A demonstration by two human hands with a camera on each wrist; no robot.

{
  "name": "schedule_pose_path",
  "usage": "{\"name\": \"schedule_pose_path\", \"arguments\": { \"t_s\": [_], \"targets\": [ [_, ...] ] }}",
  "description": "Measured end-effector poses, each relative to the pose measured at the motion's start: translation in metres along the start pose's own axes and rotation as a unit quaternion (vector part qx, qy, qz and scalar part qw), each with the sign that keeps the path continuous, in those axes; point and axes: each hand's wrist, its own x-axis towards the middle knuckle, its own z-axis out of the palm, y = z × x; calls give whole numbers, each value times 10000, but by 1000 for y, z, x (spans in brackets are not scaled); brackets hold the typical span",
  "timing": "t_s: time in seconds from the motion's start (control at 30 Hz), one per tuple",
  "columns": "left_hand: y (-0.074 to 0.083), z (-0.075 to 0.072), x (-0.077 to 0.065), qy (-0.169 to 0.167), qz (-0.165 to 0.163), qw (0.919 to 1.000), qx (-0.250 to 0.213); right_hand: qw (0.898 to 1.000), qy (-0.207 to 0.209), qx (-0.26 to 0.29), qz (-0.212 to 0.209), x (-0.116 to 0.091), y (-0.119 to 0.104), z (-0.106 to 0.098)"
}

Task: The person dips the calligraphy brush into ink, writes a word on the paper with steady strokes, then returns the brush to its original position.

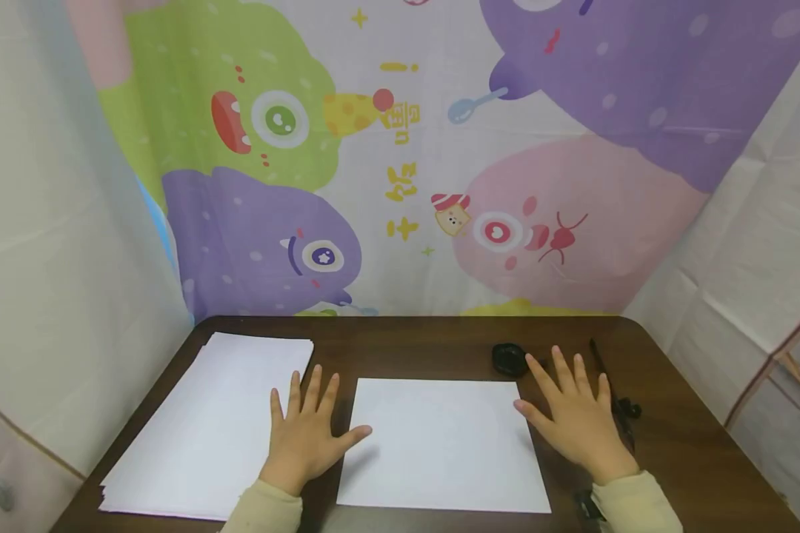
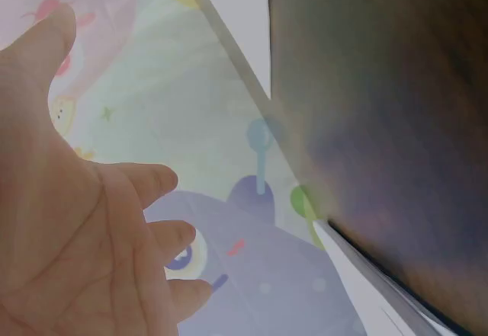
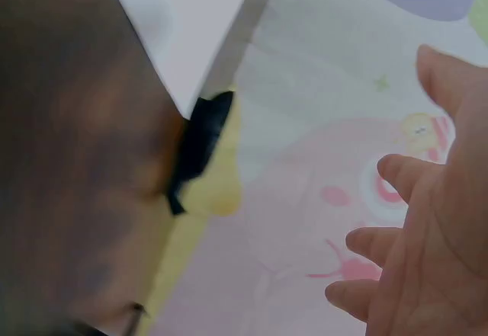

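A single white sheet of paper (image 1: pixel 443 451) lies on the dark brown table between the two hands. My left hand (image 1: pixel 304 437), fingers spread, hovers above the table between that sheet and a paper stack (image 1: pixel 193 429). Its palm shows in the left wrist view, holding nothing. Over the sheet's right edge, my right hand (image 1: pixel 576 418) is spread the same way and also holds nothing. Its fingertips appear near a small black round object (image 1: pixel 509 359) behind the sheet. In the right wrist view the palm is bare and apart from the table.
A thin black item (image 1: pixel 600 359) with a knobby part (image 1: pixel 630 407) lies right of the right hand, partly hidden by it. Another dark object (image 1: pixel 587 505) sits by the right sleeve. A cartoon-printed curtain (image 1: pixel 400 281) hangs behind the table (image 1: pixel 407 344); pale fabric walls flank it.
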Motion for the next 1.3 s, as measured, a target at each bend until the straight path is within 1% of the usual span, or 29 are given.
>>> {"name": "schedule_pose_path", "arguments": {
  "t_s": [0.13,0.23,0.37,0.5,0.63,0.77,0.83,0.97,1.07,1.23,1.3],
  "targets": [
    [1,-3,0,-24,178,9998,27,9993,323,-122,-146,-3,2,-23],
    [2,-6,-1,17,362,9993,29,9971,711,-169,-221,-5,4,-43],
    [5,-8,-4,113,646,9978,-49,9920,1205,-152,-333,-5,13,-67],
    [8,-8,-7,201,882,9958,-120,9884,1464,168,-368,0,29,-84],
    [11,-8,-12,195,1106,9936,-157,9851,1507,786,-272,9,49,-95],
    [14,-6,-16,31,1332,9907,-266,9818,1508,1143,-136,19,69,-99],
    [14,-5,-19,-107,1419,9894,-302,9817,1495,1177,-37,25,77,-99],
    [14,-1,-22,-454,1519,9868,-322,9828,1318,1285,182,36,92,-97],
    [13,2,-24,-618,1576,9851,-293,9834,1232,1306,266,43,102,-92],
    [12,7,-27,-810,1620,9833,-153,9845,1071,1333,393,52,118,-77],
    [11,9,-29,-929,1612,9825,-114,9840,880,1480,456,55,124,-71]
  ]
}}
